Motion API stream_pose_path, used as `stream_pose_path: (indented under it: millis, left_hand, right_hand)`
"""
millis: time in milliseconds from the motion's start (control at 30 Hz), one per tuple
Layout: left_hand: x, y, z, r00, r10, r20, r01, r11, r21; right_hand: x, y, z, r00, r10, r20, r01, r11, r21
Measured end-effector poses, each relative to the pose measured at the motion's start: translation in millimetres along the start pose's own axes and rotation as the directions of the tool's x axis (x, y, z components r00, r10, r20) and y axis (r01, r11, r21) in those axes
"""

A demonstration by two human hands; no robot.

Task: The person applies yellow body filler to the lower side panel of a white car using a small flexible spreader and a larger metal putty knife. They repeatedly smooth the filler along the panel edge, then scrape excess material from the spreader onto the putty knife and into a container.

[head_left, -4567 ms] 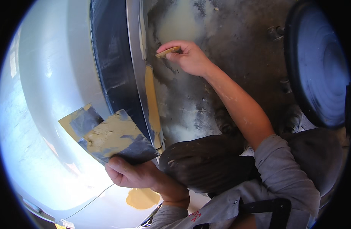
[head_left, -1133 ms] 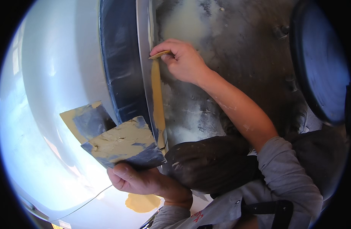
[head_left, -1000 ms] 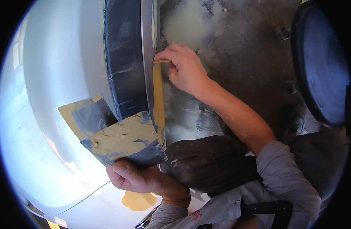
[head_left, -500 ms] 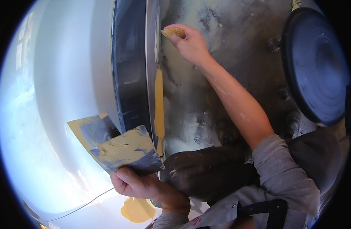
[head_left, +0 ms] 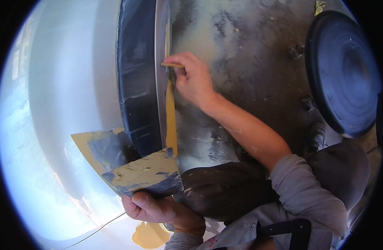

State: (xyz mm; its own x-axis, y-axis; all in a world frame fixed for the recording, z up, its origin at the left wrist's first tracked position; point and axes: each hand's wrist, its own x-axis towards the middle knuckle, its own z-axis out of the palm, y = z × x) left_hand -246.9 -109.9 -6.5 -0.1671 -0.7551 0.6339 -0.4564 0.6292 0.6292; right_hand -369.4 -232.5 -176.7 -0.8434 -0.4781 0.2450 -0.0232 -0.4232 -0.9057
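Note:
My left hand (head_left: pixel 158 206) grips a putty board (head_left: pixel 143 171) by its lower edge. The board is dark, with two faces at an angle, and beige filler is smeared over both. My right hand (head_left: pixel 195 81) pinches a thin yellow putty spreader (head_left: pixel 173 65), seen nearly edge-on, at the narrow edge of a vehicle body. Below the spreader, a strip of yellow filler (head_left: pixel 170 118) runs along that edge towards the board, which hides its near end. Beside it lies a dark glossy band (head_left: pixel 137 62), then a pale shiny body panel (head_left: pixel 70 71).
A round dark stool seat (head_left: pixel 343 75) with a black rim stands at the right. Between it and the vehicle lies a stained floor (head_left: pixel 241 62). My knee (head_left: pixel 225 187) is close to the board. A yellow filler patch (head_left: pixel 150 234) shows on the white surface below my left hand.
My right hand has moved nearer to me and slightly left, bringing the spreader onto the vehicle's edge and turning it edge-on. My left hand and the board have shifted slightly downward.

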Motion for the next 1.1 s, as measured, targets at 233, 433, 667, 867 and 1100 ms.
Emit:
stream_pose_path:
  millis: [233,433,667,867,1100]
  left_hand:
    - [5.0,0.0,6.6,1.000,-0.009,0.016,0.009,1.000,-0.011]
    - [3.0,-1.5,5.1,1.000,-0.002,0.008,0.001,0.999,0.049]
    - [8.0,-0.8,14.1,0.999,0.016,0.036,-0.020,0.994,0.110]
    - [5.5,5.7,27.7,0.997,0.030,0.071,-0.034,0.998,0.058]
    - [3.4,2.8,24.0,0.998,0.039,0.042,-0.042,0.997,0.059]
  right_hand:
    - [7.1,1.4,-23.5,0.989,0.135,0.063,-0.140,0.985,0.096]
    - [86.8,19.7,-15.7,0.996,0.088,0.015,-0.087,0.995,-0.048]
    - [25.2,-6.3,7.0,0.991,-0.111,-0.067,0.098,0.980,-0.172]
    - [-18.4,-28.7,-13.4,0.988,0.029,0.151,-0.014,0.995,-0.099]
    - [52.5,8.2,-35.5,0.992,0.123,0.021,-0.122,0.991,-0.053]
